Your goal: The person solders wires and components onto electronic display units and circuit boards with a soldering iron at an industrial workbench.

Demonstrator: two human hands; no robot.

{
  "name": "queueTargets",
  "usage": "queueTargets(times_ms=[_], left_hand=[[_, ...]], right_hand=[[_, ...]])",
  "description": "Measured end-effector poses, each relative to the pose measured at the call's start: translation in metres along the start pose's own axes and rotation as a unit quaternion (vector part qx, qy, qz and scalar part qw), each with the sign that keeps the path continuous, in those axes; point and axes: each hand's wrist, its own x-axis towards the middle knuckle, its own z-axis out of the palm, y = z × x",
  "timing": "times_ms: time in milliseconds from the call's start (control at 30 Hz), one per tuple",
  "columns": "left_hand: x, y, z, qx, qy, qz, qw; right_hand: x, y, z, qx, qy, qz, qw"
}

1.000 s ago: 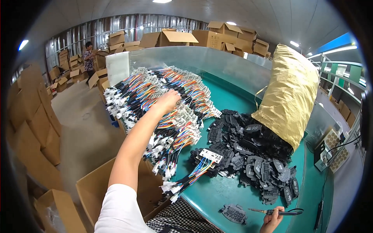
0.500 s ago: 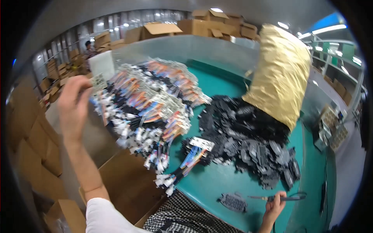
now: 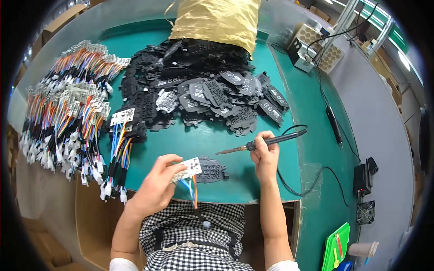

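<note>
Between the thumb and fingers of my left hand (image 3: 159, 181) is a small white circuit board (image 3: 191, 168), with coloured wires (image 3: 193, 192) and a connector hanging toward my lap. The board overlaps the left edge of a dark plastic panel (image 3: 211, 170) lying flat on the green bench (image 3: 244, 183). My right hand (image 3: 266, 156) grips the handle of a soldering iron (image 3: 260, 143). Its tip points left, above and apart from the panel. A wired board (image 3: 122, 116) rests on dark panels to the left, its wires draping over the bench edge.
Many wired boards (image 3: 68, 108) are heaped at the left. Dark panels (image 3: 203, 92) pile up before a yellow sack (image 3: 217, 22). A second corded tool (image 3: 333, 124), a small fan (image 3: 365, 212), a green tray (image 3: 335, 247) and a cup (image 3: 363, 249) lie along the right.
My left hand has come from the far left down to the panel with the white board. The soldering iron in my right hand now lies nearer the bench's middle, and the view has turned right.
</note>
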Motion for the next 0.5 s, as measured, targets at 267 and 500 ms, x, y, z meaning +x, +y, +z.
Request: queueTargets(times_ms=[267,500], left_hand=[[0.019,-0.022,0.046,-0.011,-0.033,0.013,0.999],[0.017,-0.030,0.051,0.031,-0.034,0.002,0.999]], right_hand=[[-0.001,-0.001,-0.005,0.005,0.006,0.004,1.000],[-0.001,-0.002,-0.003,0.007,0.004,0.001,1.000]])
